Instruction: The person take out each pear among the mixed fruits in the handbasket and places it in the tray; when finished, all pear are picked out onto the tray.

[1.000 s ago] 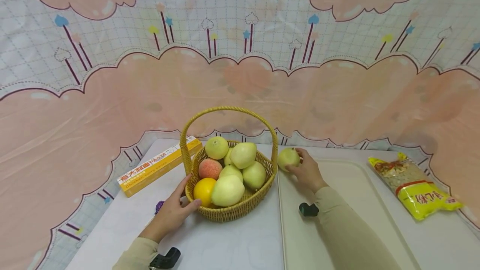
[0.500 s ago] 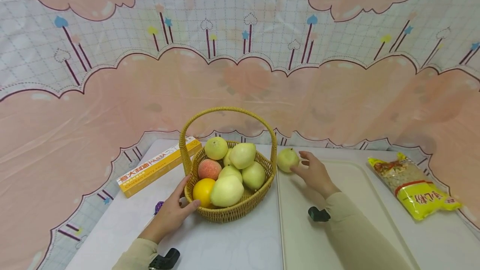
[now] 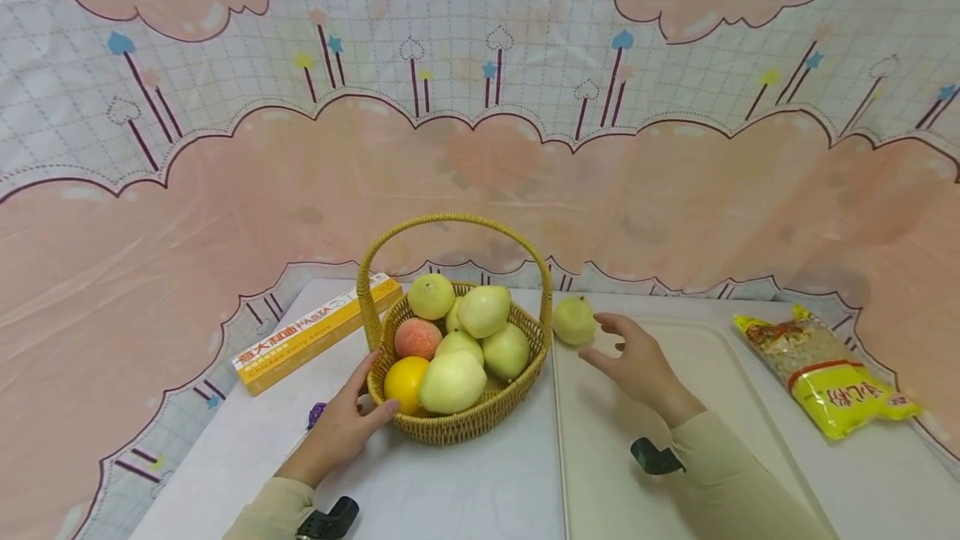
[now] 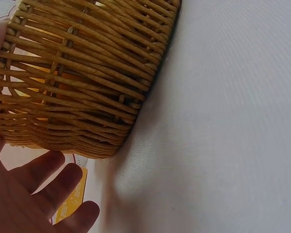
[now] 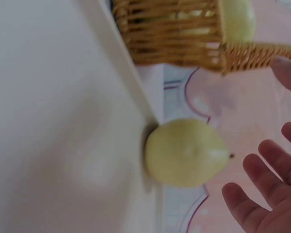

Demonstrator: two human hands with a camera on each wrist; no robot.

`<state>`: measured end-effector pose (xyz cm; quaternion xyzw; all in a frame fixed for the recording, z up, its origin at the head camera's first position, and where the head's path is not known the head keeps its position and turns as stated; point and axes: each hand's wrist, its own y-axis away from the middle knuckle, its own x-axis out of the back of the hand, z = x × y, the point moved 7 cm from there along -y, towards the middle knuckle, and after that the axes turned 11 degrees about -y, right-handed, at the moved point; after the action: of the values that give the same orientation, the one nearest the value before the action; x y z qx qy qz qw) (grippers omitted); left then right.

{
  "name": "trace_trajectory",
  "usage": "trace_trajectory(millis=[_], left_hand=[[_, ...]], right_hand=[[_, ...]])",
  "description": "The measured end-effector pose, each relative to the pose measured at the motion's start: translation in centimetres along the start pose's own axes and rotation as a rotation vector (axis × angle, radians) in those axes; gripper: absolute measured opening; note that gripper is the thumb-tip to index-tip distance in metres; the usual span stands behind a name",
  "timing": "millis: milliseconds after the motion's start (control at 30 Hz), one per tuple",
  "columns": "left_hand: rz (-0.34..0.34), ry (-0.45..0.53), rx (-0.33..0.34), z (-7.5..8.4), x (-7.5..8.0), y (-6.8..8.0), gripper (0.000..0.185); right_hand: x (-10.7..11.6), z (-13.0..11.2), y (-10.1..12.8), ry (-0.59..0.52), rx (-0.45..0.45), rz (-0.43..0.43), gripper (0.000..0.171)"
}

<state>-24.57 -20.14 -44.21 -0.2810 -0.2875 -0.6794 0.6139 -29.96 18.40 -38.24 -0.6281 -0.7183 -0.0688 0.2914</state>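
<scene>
Right hand (image 3: 637, 365) spread, empty — pear (image 3: 573, 320) just past the fingertips; left hand (image 3: 347, 423) loose-fingered, touching basket (image 3: 457, 427).

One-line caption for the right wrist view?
Open right hand beside a pale yellow-green pear at the cream tray's rim, woven wicker basket behind.

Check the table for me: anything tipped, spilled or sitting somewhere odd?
Nothing spilled or damaged. The one oddity: a lone pear lies outside the basket, at the far corner of the cream tray, just clear of the open right hand.
</scene>
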Motion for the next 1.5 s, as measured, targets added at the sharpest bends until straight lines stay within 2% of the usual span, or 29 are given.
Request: trace_trajectory(millis=[300, 500, 833, 1100, 1500], left_hand=[[0.002, 0.003, 0.003, 0.1, 0.1, 0.0, 0.086], [0.002, 0.015, 0.01, 0.2, 0.0, 0.0, 0.086], [-0.001, 0.019, 0.011, 0.3, 0.1, 0.1, 0.087], [0.0, 0.008, 0.003, 0.6, 0.1, 0.1, 0.086], [0.008, 0.013, 0.008, 0.5, 0.1, 0.1, 0.085]], right_hand=[[-2.2, -5.9, 1.2, -0.026, 0.31, -0.027, 0.06], [-4.1, -7.8, 1.3, -0.039, 0.394, -0.073, 0.055], [-8.4, -9.6, 0.7, -0.081, 0.395, -0.199, 0.062], [-11.2, -9.8, 0.1, -0.104, 0.32, -0.305, 0.065], [-12.9, -10.2, -0.1, -0.051, 0.25, -0.337, 0.069]])
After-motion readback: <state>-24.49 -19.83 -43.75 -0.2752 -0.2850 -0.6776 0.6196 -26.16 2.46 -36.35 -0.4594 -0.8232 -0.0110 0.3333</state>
